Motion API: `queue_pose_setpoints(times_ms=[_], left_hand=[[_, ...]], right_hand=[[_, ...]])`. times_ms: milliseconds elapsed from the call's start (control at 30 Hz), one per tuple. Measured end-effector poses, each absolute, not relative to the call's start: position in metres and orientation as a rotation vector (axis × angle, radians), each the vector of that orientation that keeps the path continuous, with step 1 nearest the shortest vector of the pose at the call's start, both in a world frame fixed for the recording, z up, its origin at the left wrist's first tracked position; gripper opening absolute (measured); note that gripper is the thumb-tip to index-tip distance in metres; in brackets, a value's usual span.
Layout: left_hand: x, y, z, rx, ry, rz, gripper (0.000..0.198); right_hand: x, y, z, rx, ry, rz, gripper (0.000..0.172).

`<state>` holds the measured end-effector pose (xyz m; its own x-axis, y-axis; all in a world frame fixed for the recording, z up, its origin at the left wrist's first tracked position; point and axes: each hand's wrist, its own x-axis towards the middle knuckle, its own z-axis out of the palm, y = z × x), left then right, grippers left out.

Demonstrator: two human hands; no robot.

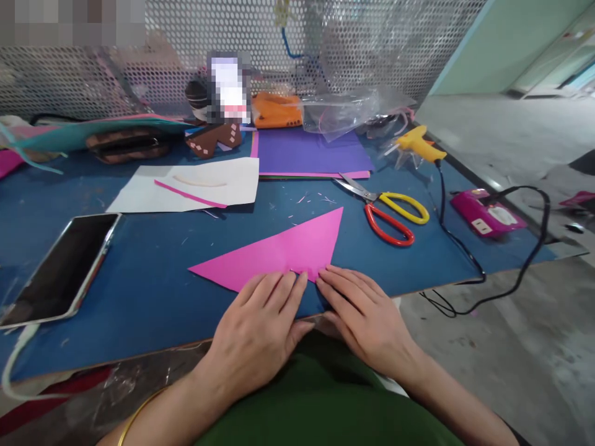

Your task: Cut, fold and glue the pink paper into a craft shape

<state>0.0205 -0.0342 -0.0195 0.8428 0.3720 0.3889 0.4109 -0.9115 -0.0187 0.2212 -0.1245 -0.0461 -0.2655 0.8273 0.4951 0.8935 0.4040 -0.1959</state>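
A pink sheet of paper (283,248), roughly triangular with a long slanting top edge, lies on the blue table in front of me. My left hand (260,322) rests on its lower edge, fingers stretched forward and thumb off the paper. Near the fingertips that edge looks bent or creased. My right hand (360,310) is open too, its fingertips touching the sheet's lower right corner. The hands cover part of the lower edge. Scissors (372,197) with one red and one yellow handle lie spread apart, right of the paper.
A white sheet (204,195) bears a thin pink strip (190,193). Purple paper (311,152) sits behind. A yellow glue gun (421,145) and its cord lead toward a magenta power block (488,214) on the right. A smartphone (60,269) lies left. The table's front edge (139,356) runs beneath my wrists.
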Motion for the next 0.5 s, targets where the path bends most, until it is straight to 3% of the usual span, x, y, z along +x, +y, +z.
queue_pose_setpoints(times_ms=[300,500], left_hand=[[0.022,-0.030,-0.022,-2.929,-0.563,-0.586,0.048],[0.023,-0.029,-0.024,-2.934,-0.565,-0.594,0.045]], right_hand=[[0.225,-0.129,-0.043,-1.490,-2.009,-0.258,0.026],[0.216,-0.116,-0.038,-1.479,-2.146,-0.298,0.035]])
